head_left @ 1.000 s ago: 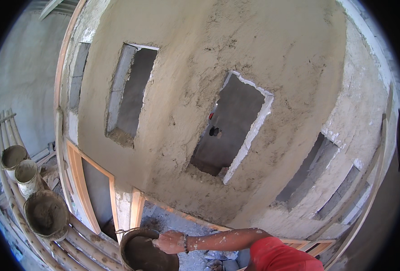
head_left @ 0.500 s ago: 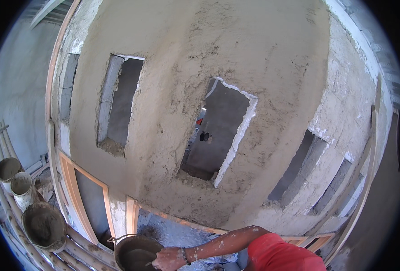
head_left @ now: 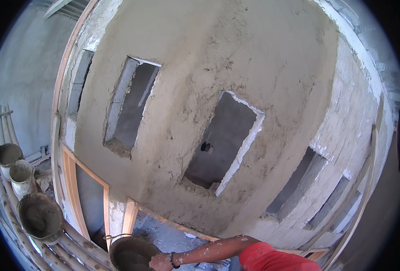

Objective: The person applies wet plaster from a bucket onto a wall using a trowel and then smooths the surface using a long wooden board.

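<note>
My right hand [head_left: 160, 262] is at the lower edge with its fingers curled at the right side of a round bucket [head_left: 132, 256] of grey-brown mortar. What exactly it grips is hidden. The forearm has pale spatters and a dark bracelet, below a red sleeve. The bucket has a wire handle standing at its left rim and sits beside bamboo poles [head_left: 80, 246]. My left hand is out of view.
Three more mortar-caked containers [head_left: 21, 174] line the bamboo platform on the left. Ahead is a plastered wall [head_left: 186, 54] with several rough openings. Wooden door frames [head_left: 105, 194] stand below, a long batten [head_left: 362, 189] runs at the right, and rubble lies beneath.
My right hand has moved down and left in the picture, as has the bucket, the hand dropping slightly farther along its rim. The whole view has shifted a little.
</note>
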The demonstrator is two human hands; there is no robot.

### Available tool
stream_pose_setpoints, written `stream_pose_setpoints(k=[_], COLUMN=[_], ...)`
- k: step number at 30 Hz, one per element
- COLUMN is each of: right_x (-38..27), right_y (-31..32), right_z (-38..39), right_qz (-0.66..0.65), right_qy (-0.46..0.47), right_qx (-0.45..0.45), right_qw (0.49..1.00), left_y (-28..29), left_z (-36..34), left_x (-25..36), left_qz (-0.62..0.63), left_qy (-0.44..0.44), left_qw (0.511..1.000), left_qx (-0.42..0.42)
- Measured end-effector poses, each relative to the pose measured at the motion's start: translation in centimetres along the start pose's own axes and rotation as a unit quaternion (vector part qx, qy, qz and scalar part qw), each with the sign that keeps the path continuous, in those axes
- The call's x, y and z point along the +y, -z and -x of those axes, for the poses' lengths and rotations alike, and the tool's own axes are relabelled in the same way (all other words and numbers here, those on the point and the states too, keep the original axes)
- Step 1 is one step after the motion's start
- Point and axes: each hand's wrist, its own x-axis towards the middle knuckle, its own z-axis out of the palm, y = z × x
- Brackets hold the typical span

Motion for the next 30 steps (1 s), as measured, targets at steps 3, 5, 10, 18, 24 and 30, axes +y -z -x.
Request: stream_pose_setpoints(k=[3, 5, 10, 18, 24, 30], right_x=[-2.3, -1.5, 1.8, -1.4, -0.1, 1.0], right_y=[2.8, 5.6, 6.7, 1.7, 8.1, 6.6], right_z=[1.4, 2.7, 2.0, 1.0, 3.1, 1.2], right_qz=[-0.065, -0.090, 0.024, -0.017, -0.020, 0.187], right_qy=[0.010, 0.020, -0.036, 0.003, -0.001, -0.095], right_qx=[0.053, 0.039, 0.148, 0.053, 0.057, 0.134], right_qw=[0.996, 0.995, 0.988, 0.998, 0.998, 0.968], left_y=[0.3, 0.4, 0.4, 0.4, 1.5, 0.9], left_z=[0.1, 0.2, -0.3, 0.2, 0.7, 1.2], left_x=[-0.2, -0.3, -0.4, 1.2, 2.6, 3.7], left_qz=[0.012, 0.027, -0.021, 0.087, 0.073, 0.270], left_qy=[0.005, 0.006, -0.010, 0.068, 0.084, 0.053], left_qw=[1.000, 1.000, 1.000, 0.994, 0.994, 0.961], left_qx=[0.005, 0.013, -0.001, 0.004, -0.023, 0.010])
